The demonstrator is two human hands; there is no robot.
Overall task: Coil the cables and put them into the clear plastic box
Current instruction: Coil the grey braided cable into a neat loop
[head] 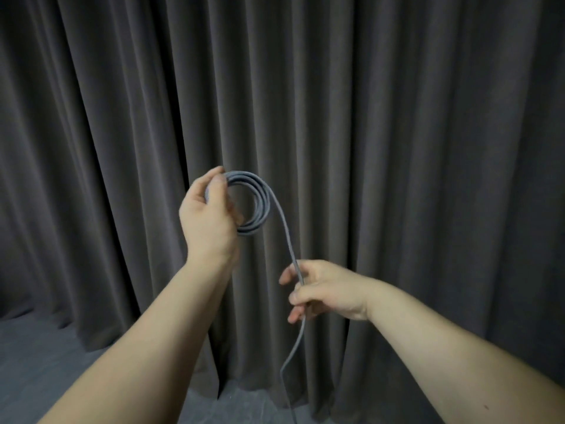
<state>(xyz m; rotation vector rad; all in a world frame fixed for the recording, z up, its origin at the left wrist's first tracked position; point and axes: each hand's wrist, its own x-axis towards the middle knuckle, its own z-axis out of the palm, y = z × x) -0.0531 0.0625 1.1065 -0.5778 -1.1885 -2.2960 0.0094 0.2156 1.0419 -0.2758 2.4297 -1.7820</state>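
Left hand (205, 215) pinches coil (255, 203), few loops done. Right hand (318, 289) closed round loose cable (289, 240), tail hangs w/ more to wind. Box not in view; stowing not yet done.

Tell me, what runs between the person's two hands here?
In the head view, a free stretch of the grey cable runs from the coil in the left hand down to the right hand; nothing else lies between.

The left hand (208, 215) hides part of the coil (253, 203). The cable (289, 359) leaves the picture at the bottom edge, its end unseen.
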